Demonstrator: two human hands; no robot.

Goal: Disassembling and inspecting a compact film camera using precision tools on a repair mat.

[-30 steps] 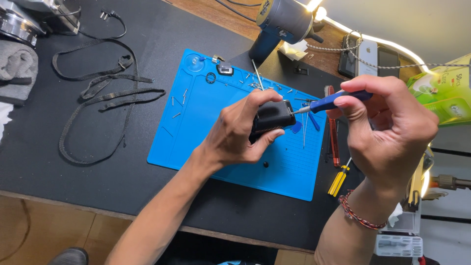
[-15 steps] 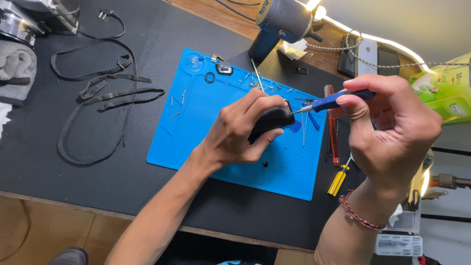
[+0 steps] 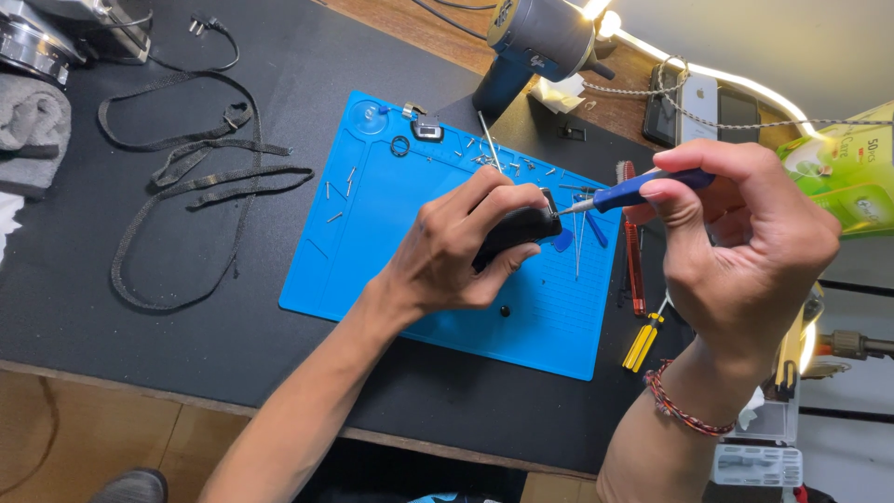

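Far left edge: grey cloth and a metal device, both cut off by the frame. Black strap lies looped on the black desk mat, well left of the blue mat.

Blue mat: small screws scattered on its left and top parts; a black ring and a small metal clip near the top left corner. A black dot sits near the lower middle, too small to identify.

Left hand over the mat centre, fingers wrapped around a black part. Fingers cover most of it; shape not readable.

Grey tool stands beyond the mat's top edge, top cut off.

Right hand closed on a blue screwdriver, pinched between thumb and fingers; its tip meets the black part's right end. Contact point hard to see.

Under the right hand: a red tool just beside the mat's right edge, a yellow screwdriver below it. The hand hides whatever lies further right on the desk.

Behind: phone, light strip, green packet, partly cut off at right.
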